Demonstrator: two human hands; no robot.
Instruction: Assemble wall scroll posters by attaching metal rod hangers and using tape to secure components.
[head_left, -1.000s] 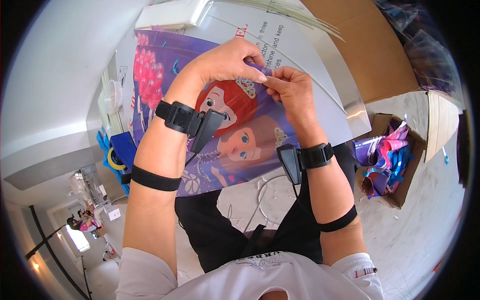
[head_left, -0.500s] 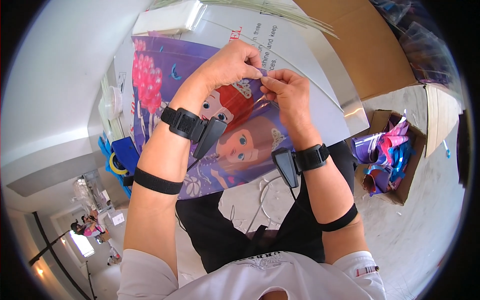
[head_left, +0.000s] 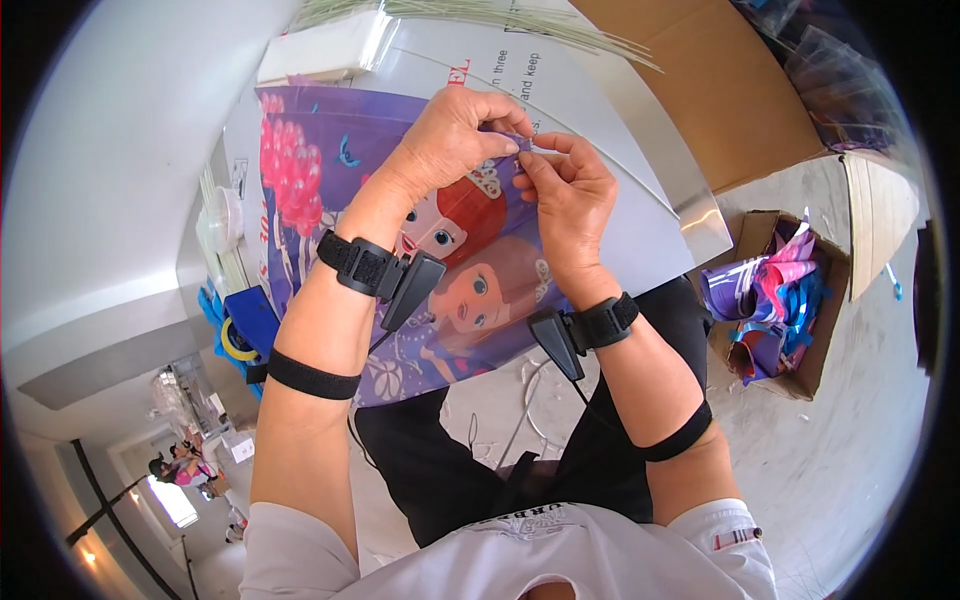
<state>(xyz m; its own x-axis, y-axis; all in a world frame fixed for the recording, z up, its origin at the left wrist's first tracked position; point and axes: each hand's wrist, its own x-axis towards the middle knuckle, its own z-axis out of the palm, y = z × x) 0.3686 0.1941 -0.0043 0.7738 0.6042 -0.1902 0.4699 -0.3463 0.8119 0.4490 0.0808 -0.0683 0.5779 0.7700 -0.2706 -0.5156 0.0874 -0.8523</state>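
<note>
Red and black lettering [head_left: 530,80] on white board [head_left: 600,100], dark letters [head_left: 562,511] on shirt [head_left: 480,562]

Left fingers [head_left: 500,146], right fingers [head_left: 543,176] pinching purple sheet [head_left: 472,292], scrap-filled carton [head_left: 833,315]

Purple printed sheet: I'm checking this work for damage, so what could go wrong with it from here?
The purple printed sheet could crease or tear where the left hand and right hand pinch its edge. The left black wrist device, overlapping it in view, might also scuff it.
</note>
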